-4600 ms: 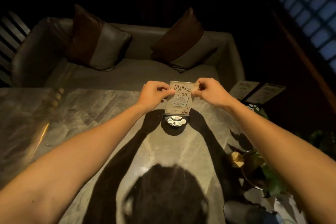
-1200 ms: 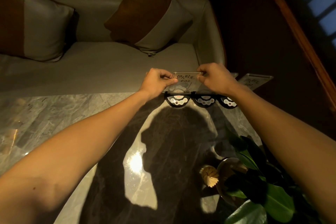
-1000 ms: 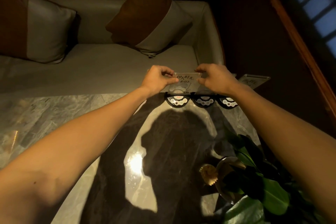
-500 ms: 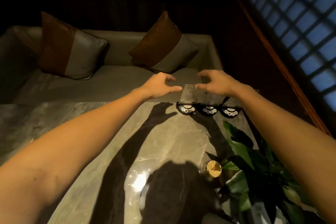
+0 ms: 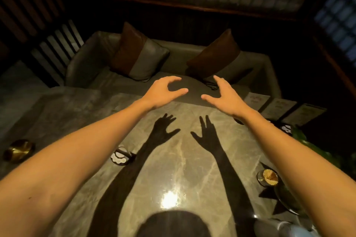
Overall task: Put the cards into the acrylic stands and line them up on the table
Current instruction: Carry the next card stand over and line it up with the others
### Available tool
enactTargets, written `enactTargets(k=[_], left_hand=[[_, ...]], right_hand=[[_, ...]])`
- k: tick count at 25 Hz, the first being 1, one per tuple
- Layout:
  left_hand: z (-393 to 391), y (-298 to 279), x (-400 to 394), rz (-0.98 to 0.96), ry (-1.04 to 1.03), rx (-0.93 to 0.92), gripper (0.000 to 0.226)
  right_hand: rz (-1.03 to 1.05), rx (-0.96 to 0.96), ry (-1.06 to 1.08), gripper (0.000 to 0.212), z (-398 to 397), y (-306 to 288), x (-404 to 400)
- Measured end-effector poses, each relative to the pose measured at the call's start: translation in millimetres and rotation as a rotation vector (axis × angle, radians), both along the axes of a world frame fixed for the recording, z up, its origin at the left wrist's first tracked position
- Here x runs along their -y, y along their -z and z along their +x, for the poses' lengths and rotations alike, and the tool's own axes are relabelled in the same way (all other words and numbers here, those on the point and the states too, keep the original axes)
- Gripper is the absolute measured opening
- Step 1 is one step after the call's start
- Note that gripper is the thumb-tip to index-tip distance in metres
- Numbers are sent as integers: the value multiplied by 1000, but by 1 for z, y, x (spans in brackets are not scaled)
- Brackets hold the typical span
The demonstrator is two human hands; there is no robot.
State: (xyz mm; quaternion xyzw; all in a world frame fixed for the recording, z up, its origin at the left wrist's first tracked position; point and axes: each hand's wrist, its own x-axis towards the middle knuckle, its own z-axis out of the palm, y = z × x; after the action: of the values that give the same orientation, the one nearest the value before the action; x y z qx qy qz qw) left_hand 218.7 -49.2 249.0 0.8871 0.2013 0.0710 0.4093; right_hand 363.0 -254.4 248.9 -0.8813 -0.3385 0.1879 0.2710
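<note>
Marble table (image 5: 173,159) fills the lower view, grey-green veined, with a bright light glare near its near edge. Going left to right: brass-coloured round object (image 5: 18,150) at the left edge, too dim to identify. Next, one dark stand base (image 5: 121,157) with white markings sits alone left of centre, just beside my left forearm; I cannot tell whether a card is in it. My left hand (image 5: 163,90) hovers above the far edge, fingers loosely curved, thumb apart from them, holding nothing. My right hand (image 5: 225,96) is just beside it, fingers spread and relaxed, also holding nothing; the two hands do not touch. Both hand shadows fall on the table below. Further right, three acrylic stands with cards (image 5: 277,108) stand in a row along the far right edge, side by side, tilted back, print too blurred to read; my right forearm hides part of their dark bases. Small glass holder with toothpicks (image 5: 268,177) sits near the right edge, closer to me, with green plant leaves (image 5: 316,152) at the right edge. Beyond the table: grey sofa (image 5: 173,57) with two brown-and-grey cushions (image 5: 138,54).
</note>
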Motion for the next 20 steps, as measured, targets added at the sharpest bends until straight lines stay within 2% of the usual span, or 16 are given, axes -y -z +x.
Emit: enactTargets(k=[6,12,17,20], left_hand=[[-123,28,-72,-94,-228,33,86],[-201,79,-104,-219,-373,20,104],[-237,134,-122,-349,-360,-16,106],[-244,158,-126,-434,-308,-39,90]], right_hand=[[96,-81,-61,104,-105,32,-86],[126,-171,-89,109,-185,77,-134],[67,-270,-150,111,-234,122,-155],[49,-321,-191,100,-253,144,-157]])
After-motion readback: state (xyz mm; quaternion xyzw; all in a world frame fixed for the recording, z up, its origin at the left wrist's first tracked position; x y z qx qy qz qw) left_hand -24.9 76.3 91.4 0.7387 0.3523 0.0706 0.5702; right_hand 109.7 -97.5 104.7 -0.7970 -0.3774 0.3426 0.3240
